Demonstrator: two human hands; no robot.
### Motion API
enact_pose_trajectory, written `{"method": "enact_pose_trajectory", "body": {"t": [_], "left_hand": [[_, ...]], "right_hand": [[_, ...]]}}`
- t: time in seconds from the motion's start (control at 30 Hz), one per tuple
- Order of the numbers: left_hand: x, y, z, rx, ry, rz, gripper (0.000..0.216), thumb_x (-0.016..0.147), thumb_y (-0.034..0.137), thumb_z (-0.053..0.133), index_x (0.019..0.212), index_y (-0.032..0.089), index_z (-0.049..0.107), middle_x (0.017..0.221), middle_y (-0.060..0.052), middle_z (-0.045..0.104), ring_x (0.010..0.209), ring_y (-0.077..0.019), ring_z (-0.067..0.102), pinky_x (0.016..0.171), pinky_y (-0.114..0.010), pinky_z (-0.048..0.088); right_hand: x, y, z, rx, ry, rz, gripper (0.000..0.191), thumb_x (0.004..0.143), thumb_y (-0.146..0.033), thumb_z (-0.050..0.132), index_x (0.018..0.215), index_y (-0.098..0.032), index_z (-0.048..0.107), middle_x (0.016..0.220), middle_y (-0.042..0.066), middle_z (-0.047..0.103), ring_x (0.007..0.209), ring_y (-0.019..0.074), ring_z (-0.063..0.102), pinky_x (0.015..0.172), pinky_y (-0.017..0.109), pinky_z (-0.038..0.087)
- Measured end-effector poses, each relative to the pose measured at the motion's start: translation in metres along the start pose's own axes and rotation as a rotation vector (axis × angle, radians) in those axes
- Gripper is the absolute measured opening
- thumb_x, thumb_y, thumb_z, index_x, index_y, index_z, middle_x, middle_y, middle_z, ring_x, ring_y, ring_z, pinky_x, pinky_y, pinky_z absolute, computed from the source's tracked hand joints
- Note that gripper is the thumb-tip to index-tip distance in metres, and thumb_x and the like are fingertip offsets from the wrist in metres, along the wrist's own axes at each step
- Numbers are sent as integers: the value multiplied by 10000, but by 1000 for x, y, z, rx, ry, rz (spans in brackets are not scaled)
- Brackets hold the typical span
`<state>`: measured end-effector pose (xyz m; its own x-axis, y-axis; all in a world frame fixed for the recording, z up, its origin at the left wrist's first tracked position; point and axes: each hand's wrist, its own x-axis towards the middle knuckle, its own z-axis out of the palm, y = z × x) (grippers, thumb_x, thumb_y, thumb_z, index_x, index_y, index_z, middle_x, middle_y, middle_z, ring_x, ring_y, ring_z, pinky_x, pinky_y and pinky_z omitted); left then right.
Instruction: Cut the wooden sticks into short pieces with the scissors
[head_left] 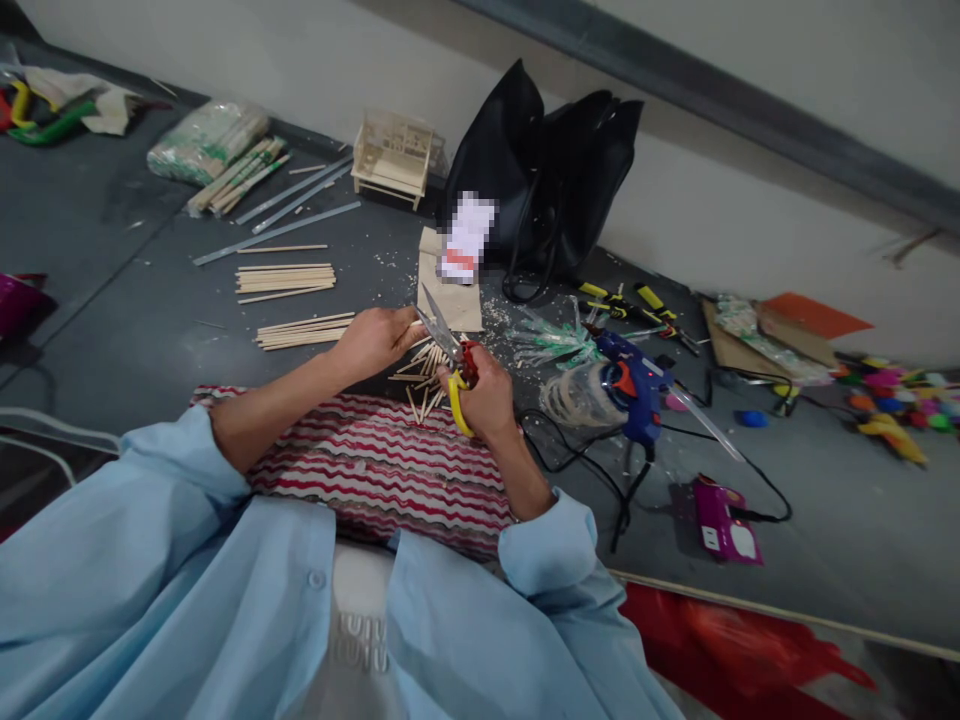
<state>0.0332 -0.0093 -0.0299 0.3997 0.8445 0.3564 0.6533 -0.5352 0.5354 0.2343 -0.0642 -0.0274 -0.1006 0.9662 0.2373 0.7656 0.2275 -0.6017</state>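
Observation:
My right hand (487, 395) is closed round the red and yellow handles of a pair of scissors (448, 350), whose blades point up and left. My left hand (375, 338) pinches a thin wooden stick (416, 323) at the blades. Beneath both hands lies a heap of short cut sticks (420, 385) at the edge of a red and white striped cloth (375, 460). Both forearms come out of light blue sleeves.
Long stick bundles (285, 280) and flat strips lie to the left. A small wooden model (394, 155) and a black bag (547, 180) stand by the wall. A blue glue gun (630, 385) with its cable, hand tools (637, 305) and coloured bits (892, 400) lie right.

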Motion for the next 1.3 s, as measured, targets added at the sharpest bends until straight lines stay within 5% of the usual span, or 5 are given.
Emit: {"method": "enact_pose_trajectory", "body": {"t": [0.33, 1.07, 1.3], "left_hand": [[0, 13, -5, 246, -114, -86, 400, 995, 400, 338, 932, 132, 629, 795, -113, 688, 693, -214, 632, 604, -287, 355], [-1, 16, 0, 285, -136, -86, 419, 997, 413, 336, 951, 123, 634, 810, -127, 703, 747, -237, 677, 590, -286, 379], [0, 20, 1, 297, -189, -108, 424, 997, 408, 323, 974, 118, 631, 815, -140, 706, 747, -254, 679, 610, -301, 415]], "right_hand": [[-1, 0, 2, 15, 3, 19, 197, 783, -379, 602, 880, -211, 565, 816, 19, 612, 731, 163, 525, 685, 271, 411], [-1, 0, 3, 16, -23, 27, 223, 795, -398, 598, 911, -211, 561, 849, 33, 619, 753, 178, 533, 700, 287, 419], [-1, 2, 3, -31, -21, 0, 154, 761, -279, 577, 891, -217, 521, 857, 38, 595, 753, 184, 508, 699, 292, 407]]}}
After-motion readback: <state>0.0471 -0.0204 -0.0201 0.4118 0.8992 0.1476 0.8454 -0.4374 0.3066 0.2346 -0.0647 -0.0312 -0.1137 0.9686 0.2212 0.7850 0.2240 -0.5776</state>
